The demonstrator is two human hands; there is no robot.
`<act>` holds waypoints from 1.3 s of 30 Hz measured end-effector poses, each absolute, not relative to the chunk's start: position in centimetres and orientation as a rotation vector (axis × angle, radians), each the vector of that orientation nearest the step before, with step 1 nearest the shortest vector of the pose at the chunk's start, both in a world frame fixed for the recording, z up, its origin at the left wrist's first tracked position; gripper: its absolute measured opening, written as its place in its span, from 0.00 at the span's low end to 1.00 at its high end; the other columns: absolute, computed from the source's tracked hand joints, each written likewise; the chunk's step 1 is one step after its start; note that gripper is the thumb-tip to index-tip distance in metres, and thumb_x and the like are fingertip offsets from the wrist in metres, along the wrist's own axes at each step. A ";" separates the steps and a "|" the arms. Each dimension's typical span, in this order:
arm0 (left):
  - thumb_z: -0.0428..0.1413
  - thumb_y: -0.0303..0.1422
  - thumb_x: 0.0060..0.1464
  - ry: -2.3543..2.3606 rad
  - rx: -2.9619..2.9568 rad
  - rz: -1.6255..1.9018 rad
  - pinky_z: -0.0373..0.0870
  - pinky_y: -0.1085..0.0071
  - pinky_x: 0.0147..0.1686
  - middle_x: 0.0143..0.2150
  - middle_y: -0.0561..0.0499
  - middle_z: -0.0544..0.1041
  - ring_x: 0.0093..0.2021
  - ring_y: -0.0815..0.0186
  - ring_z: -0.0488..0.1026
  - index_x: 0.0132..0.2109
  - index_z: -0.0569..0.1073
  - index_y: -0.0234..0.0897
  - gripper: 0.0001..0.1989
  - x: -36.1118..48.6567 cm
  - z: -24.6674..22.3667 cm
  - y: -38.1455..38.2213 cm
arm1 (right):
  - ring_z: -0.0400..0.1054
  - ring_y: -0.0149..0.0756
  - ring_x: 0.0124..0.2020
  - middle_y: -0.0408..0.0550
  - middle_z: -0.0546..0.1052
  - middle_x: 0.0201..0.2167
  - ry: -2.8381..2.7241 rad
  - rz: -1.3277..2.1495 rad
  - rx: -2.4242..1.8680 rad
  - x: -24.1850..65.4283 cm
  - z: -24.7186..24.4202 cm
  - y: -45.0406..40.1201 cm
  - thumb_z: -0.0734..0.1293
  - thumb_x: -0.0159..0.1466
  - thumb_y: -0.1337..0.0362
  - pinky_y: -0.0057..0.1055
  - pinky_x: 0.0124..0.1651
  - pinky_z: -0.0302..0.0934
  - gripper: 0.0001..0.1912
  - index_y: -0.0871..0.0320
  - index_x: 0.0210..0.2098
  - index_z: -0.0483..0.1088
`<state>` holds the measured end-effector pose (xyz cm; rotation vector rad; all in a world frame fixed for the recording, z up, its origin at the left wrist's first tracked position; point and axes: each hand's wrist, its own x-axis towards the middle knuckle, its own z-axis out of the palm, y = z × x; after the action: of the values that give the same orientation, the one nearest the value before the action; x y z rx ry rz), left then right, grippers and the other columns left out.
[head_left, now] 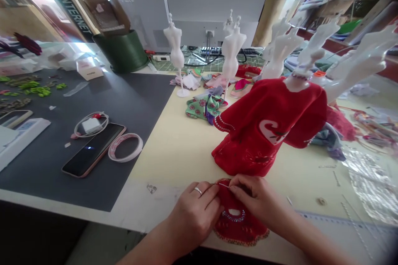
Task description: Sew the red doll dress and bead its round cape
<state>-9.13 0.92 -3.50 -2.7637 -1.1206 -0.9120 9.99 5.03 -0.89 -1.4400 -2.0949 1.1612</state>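
Note:
A small red fabric piece (231, 234) with a patterned edging lies flat at the table's front edge. Around its pale central opening runs a curve of bluish beads (234, 218). My left hand (197, 211), wearing a ring, holds the piece down at its left side with bent fingers. Near the top edge of the piece, thumb and forefinger of my right hand (253, 194) pinch a short string of white beads (223, 185). The string's left end reaches my left fingertips. Just behind both hands stands a red doll-sized garment (270, 112) on a white mini mannequin, with beaded cuffs.
Several white mini mannequins (231, 49) stand behind, with fabric scraps (202, 105) among them. To the left lie a phone (95, 149), a tape roll (114, 155) and a charger cable (107, 122). On the right are a ruler (323, 218), bead strings (354, 227) and crinkled clear plastic (370, 182).

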 end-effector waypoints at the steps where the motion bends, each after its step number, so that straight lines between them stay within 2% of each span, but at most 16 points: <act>1: 0.53 0.24 0.54 -1.125 -2.762 -0.918 0.71 0.63 0.35 0.39 0.44 0.77 0.39 0.60 0.71 0.34 0.72 0.30 0.03 -9.1 -3.5 0.9 | 0.64 0.31 0.25 0.43 0.74 0.24 -2.096 1.161 -1.444 10.0 -1.1 5.0 0.60 0.63 0.63 0.26 0.28 0.56 0.11 0.58 0.27 0.68; 17: 0.53 0.24 0.54 -1.152 -2.754 -0.946 0.72 0.63 0.34 0.38 0.44 0.78 0.38 0.60 0.72 0.35 0.73 0.30 0.04 -9.1 -2.9 1.1 | 0.66 0.33 0.25 0.44 0.75 0.25 -2.129 1.103 -1.494 10.1 -1.4 5.1 0.59 0.64 0.62 0.27 0.27 0.56 0.11 0.57 0.28 0.70; 39: 0.52 0.25 0.55 -1.171 -2.728 -0.938 0.73 0.64 0.34 0.37 0.43 0.77 0.36 0.61 0.72 0.35 0.73 0.30 0.05 -9.0 -2.7 1.2 | 0.64 0.31 0.23 0.43 0.74 0.24 -2.143 1.062 -1.518 9.9 -1.1 5.2 0.59 0.62 0.64 0.27 0.27 0.55 0.11 0.57 0.26 0.68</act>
<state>-9.04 1.16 -2.66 -2.7278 -1.1707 -0.9379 9.90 5.20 -1.10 -1.5184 -2.1433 1.0618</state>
